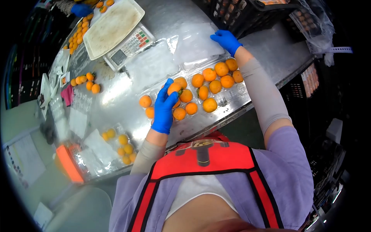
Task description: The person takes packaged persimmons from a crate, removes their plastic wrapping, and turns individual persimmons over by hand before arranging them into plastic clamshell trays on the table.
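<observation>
My left hand point(164, 110), in a blue glove, has its fingers around an orange fruit point(174, 88) above a clear plastic tray that holds several more. Another clear tray to the right contains several orange fruits point(215, 87), some with green stems showing. My right hand point(228, 41), also blue-gloved, is near the far edge of a white sheet point(196, 41) lined in a clear tray. Its fingers are close together, and whether they pinch the sheet or its tray is too small to tell.
A scale point(133, 46) with a stained pan stands at the back. Loose fruits point(79, 34) lie beyond it, near another person's blue-gloved hand point(81, 10). A black crate point(247, 17) is at back right. An orange box point(69, 163) sits at the left edge.
</observation>
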`<act>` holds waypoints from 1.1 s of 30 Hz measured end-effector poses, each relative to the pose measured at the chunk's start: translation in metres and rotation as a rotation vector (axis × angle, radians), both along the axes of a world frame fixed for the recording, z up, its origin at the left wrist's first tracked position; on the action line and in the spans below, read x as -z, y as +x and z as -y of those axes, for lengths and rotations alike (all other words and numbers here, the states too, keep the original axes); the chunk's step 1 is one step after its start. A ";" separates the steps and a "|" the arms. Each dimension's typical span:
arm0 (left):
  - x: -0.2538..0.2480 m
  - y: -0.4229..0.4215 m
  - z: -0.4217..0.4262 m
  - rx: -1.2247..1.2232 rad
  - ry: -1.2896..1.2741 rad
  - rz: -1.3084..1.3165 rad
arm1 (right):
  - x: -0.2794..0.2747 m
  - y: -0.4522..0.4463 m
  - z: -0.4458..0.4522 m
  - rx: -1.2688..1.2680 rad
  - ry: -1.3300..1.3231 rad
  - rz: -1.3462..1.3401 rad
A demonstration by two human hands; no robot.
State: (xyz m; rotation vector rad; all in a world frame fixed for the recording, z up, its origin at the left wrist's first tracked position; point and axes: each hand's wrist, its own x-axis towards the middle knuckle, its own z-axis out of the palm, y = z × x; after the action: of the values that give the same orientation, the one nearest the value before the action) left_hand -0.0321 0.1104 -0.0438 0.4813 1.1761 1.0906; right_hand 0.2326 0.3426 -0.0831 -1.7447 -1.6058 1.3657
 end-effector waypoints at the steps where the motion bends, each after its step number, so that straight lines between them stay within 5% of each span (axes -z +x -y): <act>1: 0.000 0.002 -0.001 0.030 0.112 -0.069 | 0.007 0.001 0.001 -0.005 -0.003 -0.004; 3: -0.004 0.007 -0.004 0.059 0.237 -0.114 | 0.018 0.001 0.005 -0.038 0.253 0.313; 10: -0.010 0.014 -0.010 0.108 0.436 -0.365 | 0.006 0.004 0.049 0.092 0.696 0.373; 17: -0.010 0.023 -0.010 0.122 0.529 -0.448 | 0.015 -0.006 0.048 -0.027 0.500 0.392; 21: -0.012 0.027 -0.010 0.112 0.551 -0.428 | -0.004 -0.005 0.059 -0.006 0.628 0.462; 24: -0.013 0.027 -0.008 0.103 0.549 -0.407 | -0.023 -0.006 0.092 0.012 0.851 0.232; 26: -0.014 0.028 -0.007 0.109 0.542 -0.386 | -0.029 -0.009 0.124 -0.005 0.695 -0.083; 28: -0.015 0.028 -0.003 0.160 0.409 -0.374 | -0.037 -0.023 0.164 0.011 0.233 -0.501; 33: -0.002 0.034 0.002 0.184 0.501 -0.525 | -0.049 -0.054 0.218 -0.007 0.043 -0.797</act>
State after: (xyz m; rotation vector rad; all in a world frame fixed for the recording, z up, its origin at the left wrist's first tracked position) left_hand 0.0017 0.1080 -0.0418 1.3015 1.2667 1.1293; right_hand 0.1781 0.1248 -0.0343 -0.9510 -1.1629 1.7089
